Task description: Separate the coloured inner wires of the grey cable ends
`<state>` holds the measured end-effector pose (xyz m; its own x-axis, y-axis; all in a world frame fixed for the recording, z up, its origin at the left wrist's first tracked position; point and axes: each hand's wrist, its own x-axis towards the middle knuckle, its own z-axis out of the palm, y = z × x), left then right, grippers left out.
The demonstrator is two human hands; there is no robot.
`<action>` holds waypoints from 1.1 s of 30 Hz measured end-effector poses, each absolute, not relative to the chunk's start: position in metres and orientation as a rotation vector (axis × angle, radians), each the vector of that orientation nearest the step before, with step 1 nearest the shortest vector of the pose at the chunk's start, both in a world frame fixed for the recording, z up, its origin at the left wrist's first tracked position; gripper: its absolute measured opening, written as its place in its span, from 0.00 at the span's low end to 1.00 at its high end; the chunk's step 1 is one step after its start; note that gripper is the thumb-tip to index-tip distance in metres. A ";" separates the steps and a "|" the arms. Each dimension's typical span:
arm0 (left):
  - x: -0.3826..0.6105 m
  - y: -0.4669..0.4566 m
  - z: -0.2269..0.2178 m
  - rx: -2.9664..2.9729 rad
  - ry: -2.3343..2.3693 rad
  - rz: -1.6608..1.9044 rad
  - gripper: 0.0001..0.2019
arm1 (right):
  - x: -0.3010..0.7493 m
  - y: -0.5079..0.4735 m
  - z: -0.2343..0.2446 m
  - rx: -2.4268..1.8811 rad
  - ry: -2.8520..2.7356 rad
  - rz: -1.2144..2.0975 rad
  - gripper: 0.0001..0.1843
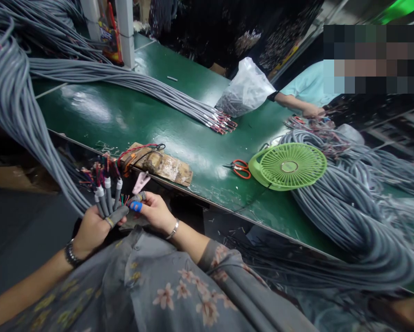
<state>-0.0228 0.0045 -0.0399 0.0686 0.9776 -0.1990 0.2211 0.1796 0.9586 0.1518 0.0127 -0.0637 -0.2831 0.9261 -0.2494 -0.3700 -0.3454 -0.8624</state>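
My left hand (92, 230) is closed around the ends of several grey cables (106, 193), whose stripped tips show coloured wires. These cables belong to a thick grey bundle (16, 106) that hangs down from the upper left. My right hand (151, 210), with blue tape on a fingertip, pinches the end of one cable right next to the left hand. Both hands sit just below the near edge of a green table (130, 115).
A taped brown fixture with red wires (158, 163), orange scissors (241, 168), a green fan (290, 165), a plastic bag (244, 90) and more cable bundles (348, 216) lie on the table. Another person's hand (310, 109) works at the far right.
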 end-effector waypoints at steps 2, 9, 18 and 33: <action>-0.024 0.007 -0.037 1.265 1.320 0.763 0.14 | 0.152 0.012 -0.062 -0.991 -0.880 1.767 0.27; -0.024 0.004 -0.047 1.130 1.328 0.834 0.12 | 0.150 0.013 -0.056 -1.063 -0.847 1.739 0.28; -0.008 0.003 -0.027 0.899 1.386 1.080 0.10 | 0.146 0.013 -0.062 -1.011 -0.807 1.777 0.29; 0.000 0.007 -0.016 0.909 1.327 1.129 0.12 | 0.159 0.040 -0.056 -0.894 -0.719 1.857 0.37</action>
<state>0.0001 0.0072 -0.0159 -0.0879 0.9628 -0.2557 -0.0986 0.2470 0.9640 0.1590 0.0399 -0.0556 -0.3104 0.9087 -0.2792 -0.4840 -0.4038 -0.7763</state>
